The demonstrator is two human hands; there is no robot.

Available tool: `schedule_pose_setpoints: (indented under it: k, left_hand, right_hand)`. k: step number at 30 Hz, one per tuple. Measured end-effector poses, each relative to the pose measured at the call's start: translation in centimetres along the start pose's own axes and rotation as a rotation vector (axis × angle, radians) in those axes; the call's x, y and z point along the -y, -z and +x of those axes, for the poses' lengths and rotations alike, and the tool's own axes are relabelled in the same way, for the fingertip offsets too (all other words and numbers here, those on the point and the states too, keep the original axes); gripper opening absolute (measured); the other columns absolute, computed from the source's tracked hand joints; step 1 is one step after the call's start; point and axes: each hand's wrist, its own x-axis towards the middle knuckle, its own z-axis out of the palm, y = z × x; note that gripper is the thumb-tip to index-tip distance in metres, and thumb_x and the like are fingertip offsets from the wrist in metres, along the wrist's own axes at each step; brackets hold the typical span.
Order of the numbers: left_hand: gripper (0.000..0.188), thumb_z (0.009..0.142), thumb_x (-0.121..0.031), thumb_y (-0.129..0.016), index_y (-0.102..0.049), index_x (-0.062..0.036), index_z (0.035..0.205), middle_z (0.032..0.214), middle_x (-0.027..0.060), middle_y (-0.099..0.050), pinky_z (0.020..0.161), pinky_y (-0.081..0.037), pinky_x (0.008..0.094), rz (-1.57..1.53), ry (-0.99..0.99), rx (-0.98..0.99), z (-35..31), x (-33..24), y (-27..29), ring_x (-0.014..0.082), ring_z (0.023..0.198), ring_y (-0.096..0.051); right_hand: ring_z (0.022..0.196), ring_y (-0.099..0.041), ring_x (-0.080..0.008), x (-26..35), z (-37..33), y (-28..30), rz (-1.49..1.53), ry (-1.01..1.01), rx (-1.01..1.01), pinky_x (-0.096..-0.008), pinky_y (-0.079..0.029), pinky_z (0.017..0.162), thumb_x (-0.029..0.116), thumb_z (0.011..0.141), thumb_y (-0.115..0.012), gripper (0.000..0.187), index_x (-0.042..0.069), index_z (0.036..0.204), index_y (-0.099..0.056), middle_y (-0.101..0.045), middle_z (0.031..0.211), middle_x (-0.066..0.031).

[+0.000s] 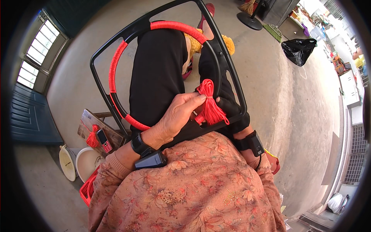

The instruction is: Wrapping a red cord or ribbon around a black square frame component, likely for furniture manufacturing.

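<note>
A black frame with rounded corners and an inner ring lies tilted over my lap. Red cord is wound tightly round several stretches of the ring; other stretches are bare black. My left hand pinches a folded bundle of red cord, thumb on top near its tied neck. On the bundle's other side is my right hand, in what looks like a dark fingerless glove, closed about the cord by the ring's lower right. Its fingers are mostly hidden behind the bundle; a bare fingertip shows.
At left, a wooden stool carries another red cord bundle and a red phone. White buckets and a red basket stand nearby. A black plastic bag and green broom lie at far right.
</note>
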Motion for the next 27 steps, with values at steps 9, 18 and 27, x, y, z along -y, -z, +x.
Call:
schedule_pose_setpoints:
  k: [9, 18, 27]
  left_hand:
    - [0.044, 0.098, -0.034, -0.045, -0.061, 0.0027, 0.116, 0.090, 0.0059, -0.066, 0.067, -0.048, 0.0253, 0.002, 0.007, -0.007, 0.2, 0.2, 0.1, 0.0105, 0.073, -0.059]
    - [0.044, 0.099, -0.033, -0.045, -0.061, 0.0030, 0.116, 0.089, 0.0061, -0.066, 0.066, -0.048, 0.0256, 0.008, 0.012, -0.015, 0.3, 0.4, 0.3, 0.0108, 0.071, -0.059]
    - [0.044, 0.099, -0.033, -0.044, -0.061, 0.0032, 0.117, 0.090, 0.0062, -0.066, 0.066, -0.049, 0.0257, 0.005, 0.016, -0.021, 0.4, 0.3, 0.3, 0.0107, 0.071, -0.059]
  right_hand:
    - [0.112, -0.057, -0.0191, -0.3, 0.1, 0.7, 0.040, -0.090, -0.026, -0.0336, -0.044, 0.098, 0.025, 0.096, -0.051, 0.045, -0.003, 0.132, -0.048, -0.057, 0.125, -0.0126]
    - [0.115, -0.055, -0.0205, 0.1, 0.0, 0.2, 0.039, -0.085, -0.007, -0.0342, -0.042, 0.100, 0.026, 0.097, -0.050, 0.047, -0.003, 0.134, -0.046, -0.055, 0.128, -0.0139]
    - [0.109, -0.058, -0.0190, -0.2, -0.2, 0.2, 0.062, -0.064, -0.038, -0.0328, -0.045, 0.096, 0.028, 0.097, -0.050, 0.045, -0.003, 0.129, -0.050, -0.059, 0.122, -0.0121]
